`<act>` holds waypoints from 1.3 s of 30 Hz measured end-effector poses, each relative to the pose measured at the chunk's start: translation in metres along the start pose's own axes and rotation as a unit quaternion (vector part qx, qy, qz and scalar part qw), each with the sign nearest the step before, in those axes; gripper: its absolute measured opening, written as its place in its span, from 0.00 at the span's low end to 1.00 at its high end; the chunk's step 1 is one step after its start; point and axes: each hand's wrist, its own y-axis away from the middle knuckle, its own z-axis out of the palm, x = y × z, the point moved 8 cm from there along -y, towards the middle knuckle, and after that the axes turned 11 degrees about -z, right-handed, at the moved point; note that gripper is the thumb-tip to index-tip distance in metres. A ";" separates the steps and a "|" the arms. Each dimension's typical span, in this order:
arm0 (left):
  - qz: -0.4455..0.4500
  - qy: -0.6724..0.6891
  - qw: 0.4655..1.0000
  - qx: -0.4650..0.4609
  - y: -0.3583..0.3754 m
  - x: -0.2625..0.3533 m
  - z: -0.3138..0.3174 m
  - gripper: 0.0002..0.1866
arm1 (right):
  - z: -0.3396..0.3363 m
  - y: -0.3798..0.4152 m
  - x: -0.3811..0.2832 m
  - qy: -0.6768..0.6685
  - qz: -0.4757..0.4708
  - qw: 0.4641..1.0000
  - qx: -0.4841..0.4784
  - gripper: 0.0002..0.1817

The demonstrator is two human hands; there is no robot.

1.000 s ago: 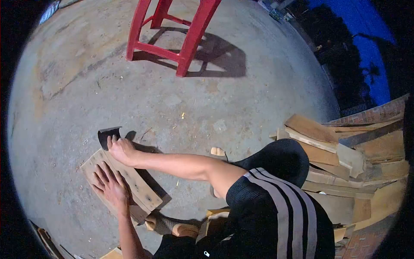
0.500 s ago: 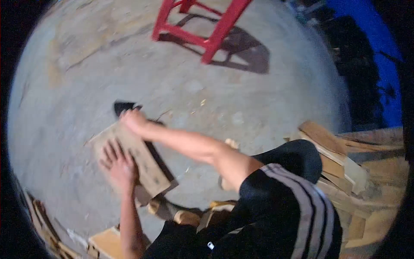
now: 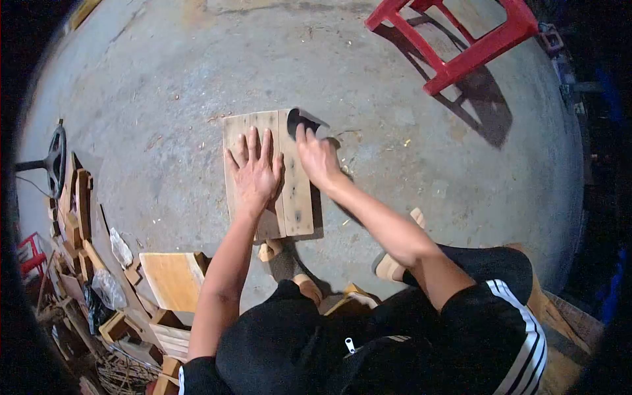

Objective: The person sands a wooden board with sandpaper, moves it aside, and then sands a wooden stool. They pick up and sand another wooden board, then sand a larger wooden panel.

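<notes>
A wooden board of several joined planks, marked with dark nail holes, lies in front of me, its near end by my foot. My left hand is spread flat on its top face, fingers apart. At the far right corner, my right hand presses a black sheet that looks like sandpaper against the board, with the fingers closed on it. One edge of the sheet curls up past the corner. The fingers partly cover the sheet, and the right hand is slightly blurred.
A red plastic stool stands on the concrete floor at upper right, casting a shadow. Left of me are a pale wood block, a pile of wood offcuts and a black wheel-like part. More wood lies at lower right.
My view has turned, so the board now appears more upright and further right. My left hand stays flat on it; my right hand still holds the black sheet at the far end.
</notes>
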 end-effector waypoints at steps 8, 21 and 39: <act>-0.071 0.052 0.995 0.040 0.010 -0.031 0.008 0.35 | -0.011 0.069 0.013 -0.158 0.064 0.981 0.095 0.15; -0.488 0.639 0.588 -0.089 0.091 -0.084 0.043 0.34 | 0.062 0.147 0.047 -0.866 0.356 0.297 0.186 0.13; -0.238 0.697 0.521 -0.430 0.129 0.075 0.029 0.13 | 0.010 0.185 0.188 -0.491 0.440 0.661 0.359 0.13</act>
